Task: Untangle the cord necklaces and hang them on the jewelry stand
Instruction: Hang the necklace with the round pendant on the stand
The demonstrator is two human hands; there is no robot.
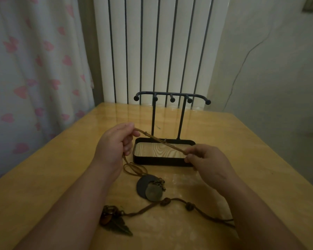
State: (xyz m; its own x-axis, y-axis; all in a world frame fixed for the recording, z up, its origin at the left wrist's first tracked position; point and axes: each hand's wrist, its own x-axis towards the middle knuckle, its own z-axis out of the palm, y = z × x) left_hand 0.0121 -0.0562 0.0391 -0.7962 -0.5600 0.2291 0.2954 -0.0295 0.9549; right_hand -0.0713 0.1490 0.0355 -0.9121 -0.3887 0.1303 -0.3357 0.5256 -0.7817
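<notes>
2 grips | left hand (116, 141) and right hand (209, 159) fingers pinch tan cord (163, 143) | dark necklace (165, 202) partly hidden under forearm (257, 213)

Pretty dim, muddy shot; soft glare streaks on the glossy desk (215, 134) (radiator reflections), edges bow from the wide lens, forearms slightly blurred.

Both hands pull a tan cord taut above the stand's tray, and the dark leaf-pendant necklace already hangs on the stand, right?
Not quite. The head view shows the left hand and right hand pulling the tan cord taut above the stand's tray, but the dark leaf-pendant necklace lies on the table; the stand's pegs are bare.
</notes>
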